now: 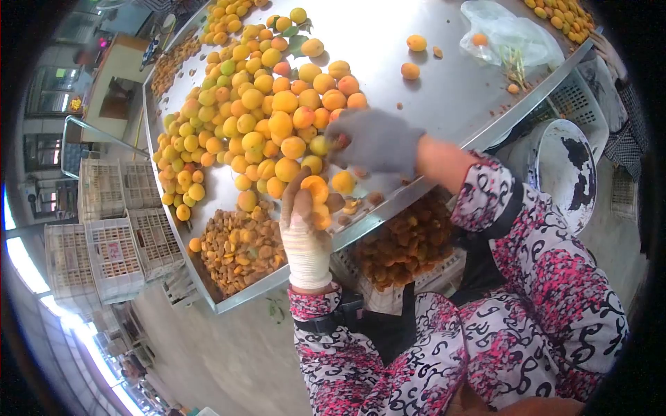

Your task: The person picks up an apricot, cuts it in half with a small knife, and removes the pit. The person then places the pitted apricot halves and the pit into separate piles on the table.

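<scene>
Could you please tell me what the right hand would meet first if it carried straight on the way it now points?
Most likely the greenish-yellow apricot just beyond the right hand's fingertips, though depth is unclear.

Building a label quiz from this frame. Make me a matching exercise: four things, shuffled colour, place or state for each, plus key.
Things
1. left hand
2. right hand
3. translucent plastic bag
4. pile of apricot pits

Descriptions
A. on the metal table, in its near left corner
B. gloved in gray, at the edge of the heap of whole apricots
C. toward the right side of the tabletop, away from both hands
D. in a glove with a whitish cuff, holding opened apricot pieces

Pairs: 1-D, 2-B, 3-C, 4-A
</scene>
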`<state>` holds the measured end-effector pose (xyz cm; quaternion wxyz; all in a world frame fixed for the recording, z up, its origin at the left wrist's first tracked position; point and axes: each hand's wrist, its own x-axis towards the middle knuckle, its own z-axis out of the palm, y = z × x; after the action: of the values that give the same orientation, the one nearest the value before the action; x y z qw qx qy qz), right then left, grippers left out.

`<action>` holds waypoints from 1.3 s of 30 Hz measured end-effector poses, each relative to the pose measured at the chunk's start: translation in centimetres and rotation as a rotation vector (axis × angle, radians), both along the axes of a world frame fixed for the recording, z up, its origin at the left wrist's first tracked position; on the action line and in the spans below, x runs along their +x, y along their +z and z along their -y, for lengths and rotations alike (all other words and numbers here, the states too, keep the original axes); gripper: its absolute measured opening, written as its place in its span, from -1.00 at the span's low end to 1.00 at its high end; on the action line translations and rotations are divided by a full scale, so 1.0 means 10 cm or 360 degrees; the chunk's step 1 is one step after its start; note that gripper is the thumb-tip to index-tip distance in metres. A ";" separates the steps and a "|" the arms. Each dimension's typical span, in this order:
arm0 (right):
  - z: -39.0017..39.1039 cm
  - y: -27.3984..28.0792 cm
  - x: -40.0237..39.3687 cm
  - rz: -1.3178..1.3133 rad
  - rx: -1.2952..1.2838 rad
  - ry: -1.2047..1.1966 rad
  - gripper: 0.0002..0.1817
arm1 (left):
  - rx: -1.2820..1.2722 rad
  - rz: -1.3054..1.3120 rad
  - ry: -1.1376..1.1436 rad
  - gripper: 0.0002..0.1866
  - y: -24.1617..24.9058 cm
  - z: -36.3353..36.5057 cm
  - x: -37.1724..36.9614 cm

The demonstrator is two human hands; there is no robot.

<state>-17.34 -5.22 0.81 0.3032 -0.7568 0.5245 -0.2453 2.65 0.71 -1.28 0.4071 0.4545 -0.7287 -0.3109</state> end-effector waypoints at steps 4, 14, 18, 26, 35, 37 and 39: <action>0.13 0.05 -0.43 -0.0442 0.0210 -0.0119 -0.69 | 0.0422 -0.0093 -0.0091 -0.52 -0.12 -0.03 0.22; -0.03 -0.08 -0.72 -0.0820 0.0788 0.0052 -0.50 | 0.1386 -0.0599 -0.0356 -0.63 0.29 -0.32 -0.12; -0.03 -0.05 -0.65 -0.0859 0.0832 0.0061 -0.49 | 0.1259 -0.0071 -0.0628 -0.66 0.21 -0.33 -0.15; -0.02 0.17 -0.48 0.0513 0.1055 -0.0152 -0.62 | 0.0890 -0.0211 -0.0536 -0.58 0.21 -0.31 -0.13; -0.15 0.26 0.09 0.1198 0.1042 0.0024 -0.58 | 0.0922 -0.1008 -0.0061 -0.39 0.36 -0.10 -0.30; -0.13 0.26 0.13 0.1112 0.0975 0.0046 -0.61 | 0.0833 -0.0878 -0.0046 -0.36 0.31 -0.05 -0.29; -0.13 0.25 0.16 0.1029 0.0906 0.0063 -0.65 | 0.0584 -0.0596 0.0010 -0.35 0.28 -0.05 -0.28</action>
<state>-15.79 -3.95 3.32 0.6532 -0.5372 0.4346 -0.3095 -0.12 1.21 1.49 0.4467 0.4576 -0.5705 -0.5154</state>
